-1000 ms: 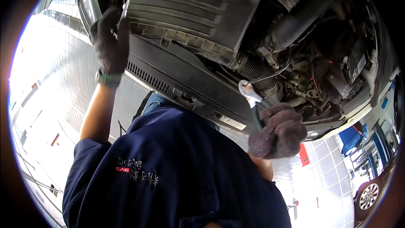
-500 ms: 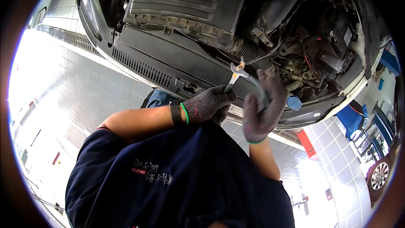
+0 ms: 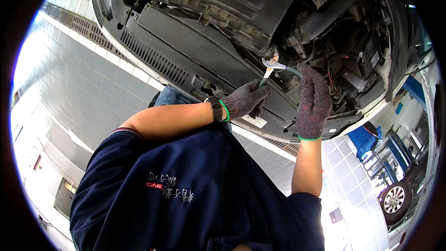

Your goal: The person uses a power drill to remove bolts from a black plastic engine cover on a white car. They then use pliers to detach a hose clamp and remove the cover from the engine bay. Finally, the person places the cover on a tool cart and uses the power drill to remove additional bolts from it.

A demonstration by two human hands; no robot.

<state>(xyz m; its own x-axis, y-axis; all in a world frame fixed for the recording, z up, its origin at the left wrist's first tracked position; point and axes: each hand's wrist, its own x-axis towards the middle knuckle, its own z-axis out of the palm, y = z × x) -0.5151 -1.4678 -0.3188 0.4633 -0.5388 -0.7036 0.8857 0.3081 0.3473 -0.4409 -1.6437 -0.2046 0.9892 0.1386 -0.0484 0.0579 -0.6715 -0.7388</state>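
Both my hands wear dark knitted gloves with green cuffs. Between them, over the front of the engine bay, is a pair of pliers [image 3: 273, 64] with bright metal jaws and dark-sleeved handles, spread wide. My left hand [image 3: 245, 100] is closed round the lower handle. My right hand [image 3: 313, 104] is raised on the other side, fingers bent round the end of the second handle. The jaws point up and left, in front of a ribbed black hose; I cannot tell whether they touch anything.
A black air filter housing [image 3: 223, 0] fills the upper middle. The black front panel [image 3: 195, 46] runs along the car's front edge. Hoses and wiring lie right of my hands. Beyond, on the right, are a blue stand [image 3: 362, 142] and a wheel [image 3: 395, 202].
My right hand has moved right and upward, swinging its handle away from the left one, so the pliers are spread wider. The engine bay sits slightly differently in view.
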